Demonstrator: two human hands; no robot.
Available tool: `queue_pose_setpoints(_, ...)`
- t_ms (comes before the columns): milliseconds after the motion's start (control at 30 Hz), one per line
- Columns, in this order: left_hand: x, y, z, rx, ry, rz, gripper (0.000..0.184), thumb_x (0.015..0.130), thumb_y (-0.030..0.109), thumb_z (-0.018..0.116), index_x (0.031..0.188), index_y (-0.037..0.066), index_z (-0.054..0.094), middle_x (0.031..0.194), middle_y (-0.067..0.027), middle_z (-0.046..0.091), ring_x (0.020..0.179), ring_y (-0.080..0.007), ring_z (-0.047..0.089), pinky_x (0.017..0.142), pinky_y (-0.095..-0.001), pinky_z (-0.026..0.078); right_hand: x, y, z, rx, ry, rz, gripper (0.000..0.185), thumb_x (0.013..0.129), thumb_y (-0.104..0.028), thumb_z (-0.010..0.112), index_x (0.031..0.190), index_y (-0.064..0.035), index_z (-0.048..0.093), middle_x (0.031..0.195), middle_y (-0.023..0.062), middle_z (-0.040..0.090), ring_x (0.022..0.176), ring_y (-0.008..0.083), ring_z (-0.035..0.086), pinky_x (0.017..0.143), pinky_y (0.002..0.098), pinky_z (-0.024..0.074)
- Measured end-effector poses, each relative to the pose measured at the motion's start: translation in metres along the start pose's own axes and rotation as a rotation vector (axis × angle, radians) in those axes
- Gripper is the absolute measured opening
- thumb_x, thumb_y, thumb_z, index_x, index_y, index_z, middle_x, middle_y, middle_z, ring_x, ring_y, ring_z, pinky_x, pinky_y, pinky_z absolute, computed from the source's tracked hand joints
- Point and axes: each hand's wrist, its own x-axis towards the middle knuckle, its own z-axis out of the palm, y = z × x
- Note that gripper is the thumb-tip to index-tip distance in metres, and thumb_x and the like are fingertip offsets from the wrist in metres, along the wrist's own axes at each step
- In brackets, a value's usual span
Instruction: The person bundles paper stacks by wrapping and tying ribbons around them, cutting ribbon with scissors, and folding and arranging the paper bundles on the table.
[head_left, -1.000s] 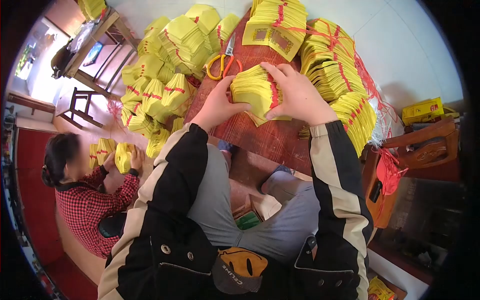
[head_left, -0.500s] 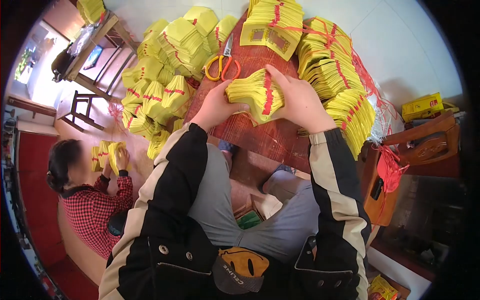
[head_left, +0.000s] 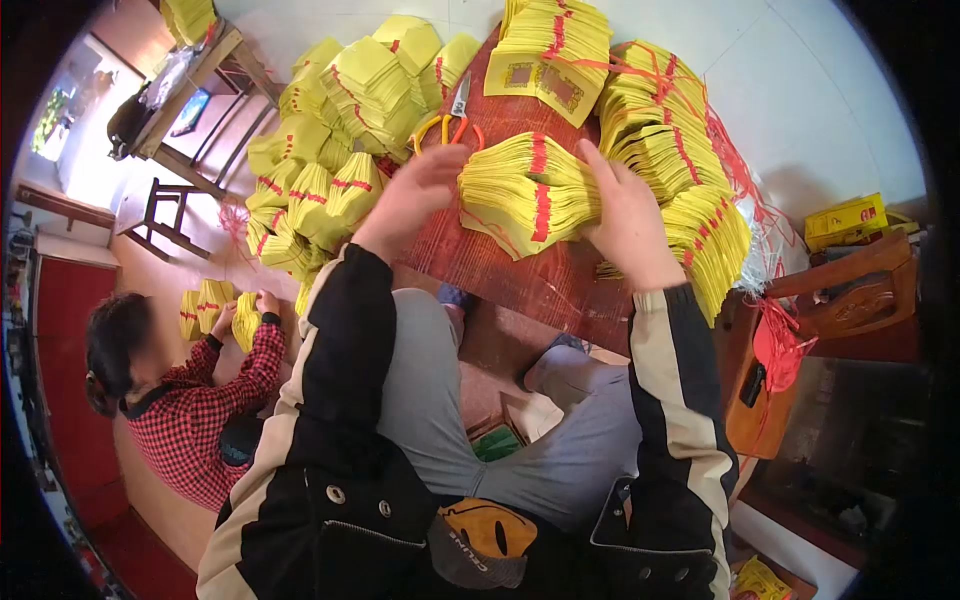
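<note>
A bundle of folded yellow paper (head_left: pixel 505 190) with a red band round its middle sits on the red wooden table (head_left: pixel 450 250) in front of me. Its sheets fan out at both ends. My left hand (head_left: pixel 415 200), a little blurred, is just off the bundle's left end with its fingers stretched out. At the right end, my right hand (head_left: pixel 632 215) holds the bundle's edge, the thumb along the far side and the other fingers partly hidden. Scissors (head_left: pixel 447 128) with orange and yellow handles lie behind my left hand.
Banded yellow paper stacks (head_left: pixel 660 140) line the table's right side, with another stack (head_left: pixel 550 60) at the back. A heap of bundles (head_left: pixel 340 110) lies on the left. Red string (head_left: pixel 745 170) trails at right. A person in a checked shirt (head_left: pixel 195 430) handles bundles at lower left.
My left hand has come off the bundle and moved left. My right hand has shifted slightly right. The bundle now lies flatter and wider. The other person's hands have moved apart.
</note>
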Motion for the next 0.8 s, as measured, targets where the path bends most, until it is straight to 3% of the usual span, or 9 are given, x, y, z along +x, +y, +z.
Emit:
queue_pose_setpoints(33,0.01,0.002,-0.009,-0.001,-0.004,-0.004,0.048,0.09,0.005,0.061,0.137,-0.002,0.06,0.123,-0.0084,0.072,0.116,-0.0182,0.067,0.101,-0.0341,0.052,-0.007,-0.014,-0.009,0.027,0.084,0.029,0.081,0.071,-0.002,0.078,0.146,-0.0103,0.048,0.095,0.0118,0.069,0.09,0.0358,0.068,0.088,0.0441,0.0521)
queue_pose_setpoints(100,0.033,0.003,-0.025,0.513,0.377,-0.089,0.044,0.088,0.015,0.068,0.13,0.002,0.066,0.112,-0.0107,0.074,0.104,-0.026,0.071,0.091,-0.0375,0.056,-0.022,-0.041,-0.027,0.087,0.254,0.078,0.065,0.074,-0.001,0.078,0.136,-0.0084,0.058,0.093,0.0113,0.068,0.09,0.0344,0.068,0.087,0.0435,0.0526)
queue_pose_setpoints(233,0.081,-0.021,-0.023,0.965,0.39,-0.151,0.048,0.085,0.031,0.075,0.121,0.0,0.071,0.107,-0.0186,0.075,0.099,-0.0335,0.073,0.087,-0.0421,0.058,-0.063,-0.086,-0.02,0.566,-0.099,0.634,0.019,0.081,-0.013,0.078,0.092,-0.0012,0.069,0.091,0.0162,0.067,0.093,0.0369,0.066,0.082,0.0453,0.0532)
queue_pose_setpoints(300,0.097,-0.032,-0.014,1.532,0.292,-0.181,0.054,0.08,0.045,0.079,0.111,0.001,0.074,0.104,-0.0224,0.075,0.097,-0.0364,0.073,0.085,-0.0454,0.059,-0.089,-0.084,0.036,0.405,0.0,0.401,0.026,0.082,-0.021,0.08,0.097,-0.0019,0.07,0.094,0.0159,0.068,0.093,0.0366,0.066,0.081,0.0448,0.0525)
queue_pose_setpoints(500,0.102,-0.002,-0.008,1.491,0.086,-0.432,0.057,0.093,0.054,0.054,0.108,0.004,0.077,0.112,-0.0232,0.074,0.107,-0.0376,0.072,0.09,-0.0477,0.057,-0.092,-0.086,0.088,0.319,0.168,0.241,0.022,0.091,-0.021,0.073,0.103,-0.003,0.071,0.099,0.0155,0.07,0.092,0.0384,0.066,0.08,0.044,0.0525)
queue_pose_setpoints(567,0.091,-0.02,-0.034,1.415,0.187,-0.464,0.059,0.095,0.054,0.05,0.107,0.003,0.078,0.113,-0.0246,0.073,0.109,-0.0394,0.071,0.092,-0.0476,0.056,-0.096,-0.09,0.091,0.941,-0.123,0.514,0.023,0.102,-0.022,0.064,0.104,0.0,0.068,0.088,0.0083,0.068,0.086,0.0222,0.066,0.079,0.0354,0.053)
queue_pose_setpoints(600,0.09,-0.034,-0.056,1.393,0.13,-0.473,0.066,0.092,0.062,0.055,0.108,0.002,0.077,0.112,-0.0268,0.073,0.108,-0.0419,0.07,0.09,-0.047,0.056,-0.105,-0.091,0.107,1.181,-0.09,0.52,0.028,0.109,-0.026,0.054,0.1,-0.0027,0.066,0.078,0.002,0.063,0.073,0.0112,0.06,0.068,0.0273,0.0495)
queue_pose_setpoints(733,-0.014,0.042,-0.057,0.95,0.116,-0.52,0.059,0.086,0.057,0.074,0.096,-0.001,0.074,0.078,-0.0194,0.069,0.077,-0.0291,0.069,0.072,-0.0422,0.054,-0.118,-0.109,0.076,1.459,-0.301,0.762,0.028,0.109,-0.026,0.052,0.099,-0.0019,0.064,0.073,0.0024,0.059,0.068,0.0117,0.056,0.064,0.0289,0.046)
queue_pose_setpoints(800,-0.064,0.057,-0.075,1.093,-0.03,-0.226,0.049,0.089,0.046,0.076,0.087,-0.002,0.068,0.069,-0.0128,0.061,0.069,-0.0217,0.063,0.067,-0.0406,0.051,-0.125,-0.117,0.078,1.353,-0.194,0.623,0.028,0.111,-0.028,0.05,0.1,-0.0063,0.063,0.072,-0.0028,0.056,0.06,0.0048,0.05,0.056,0.0216,0.0421)
